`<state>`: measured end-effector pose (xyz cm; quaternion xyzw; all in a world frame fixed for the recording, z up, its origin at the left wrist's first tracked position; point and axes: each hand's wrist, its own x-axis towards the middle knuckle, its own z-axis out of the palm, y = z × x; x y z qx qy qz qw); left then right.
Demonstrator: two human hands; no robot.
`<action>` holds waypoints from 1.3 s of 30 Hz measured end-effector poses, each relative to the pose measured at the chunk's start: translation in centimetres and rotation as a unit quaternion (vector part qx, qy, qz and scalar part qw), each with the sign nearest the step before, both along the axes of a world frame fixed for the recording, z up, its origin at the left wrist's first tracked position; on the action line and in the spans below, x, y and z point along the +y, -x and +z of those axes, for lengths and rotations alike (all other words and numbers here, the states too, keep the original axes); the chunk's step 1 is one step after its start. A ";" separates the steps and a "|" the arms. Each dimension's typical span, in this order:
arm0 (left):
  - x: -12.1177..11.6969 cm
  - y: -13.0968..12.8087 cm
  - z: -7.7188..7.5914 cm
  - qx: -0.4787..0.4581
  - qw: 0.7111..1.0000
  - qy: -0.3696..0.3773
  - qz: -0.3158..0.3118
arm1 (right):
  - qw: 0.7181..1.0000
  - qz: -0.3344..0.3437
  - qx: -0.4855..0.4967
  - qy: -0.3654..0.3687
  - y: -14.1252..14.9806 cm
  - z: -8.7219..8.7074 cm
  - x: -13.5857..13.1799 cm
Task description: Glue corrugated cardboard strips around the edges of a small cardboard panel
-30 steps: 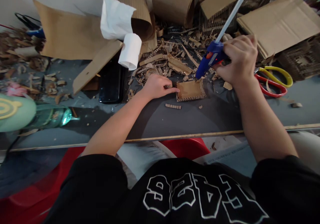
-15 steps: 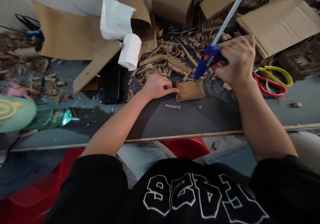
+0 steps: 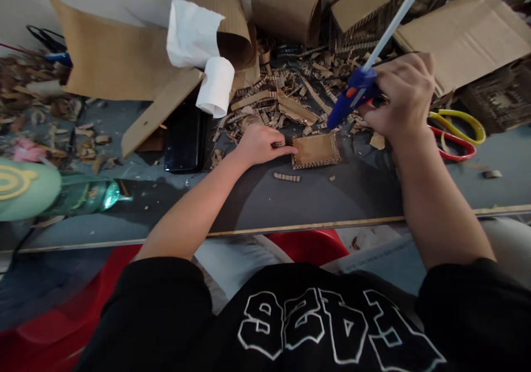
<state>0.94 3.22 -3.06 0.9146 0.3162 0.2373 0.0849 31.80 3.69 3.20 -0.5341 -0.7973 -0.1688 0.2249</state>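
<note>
Right hand (image 3: 404,93) grips a blue plastic glue gun (image 3: 352,97). Half-curled left hand (image 3: 259,144), hold unclear, touches a rectangular cardboard tray (image 3: 316,150) near the tabletop's (image 3: 269,203) front edge.

Right hand (image 3: 403,97) grips glue gun (image 3: 352,95) — cardboard tray (image 3: 315,150) near.

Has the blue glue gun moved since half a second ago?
Yes, the glue gun has shifted slightly right, toward the scissors, which have stayed put.

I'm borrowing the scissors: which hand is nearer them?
Right: the right hand, holding the glue gun, is just left of the scissors; the left hand is farther left, at the cardboard tray.
</note>
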 end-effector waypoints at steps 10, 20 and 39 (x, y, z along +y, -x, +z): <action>0.0 0.0 -0.1 -0.006 1.000 -0.014 -0.004 | 0.953 -0.216 0.156 0.141 2.3 0.0 -0.5; -0.6 0.0 0.0 -0.044 0.996 -0.075 0.025 | 0.952 -0.237 0.122 0.152 1.3 -2.6 0.8; -3.0 -2.2 0.2 -0.036 0.987 -0.123 0.094 | 0.961 0.259 0.046 0.083 5.5 0.0 -3.5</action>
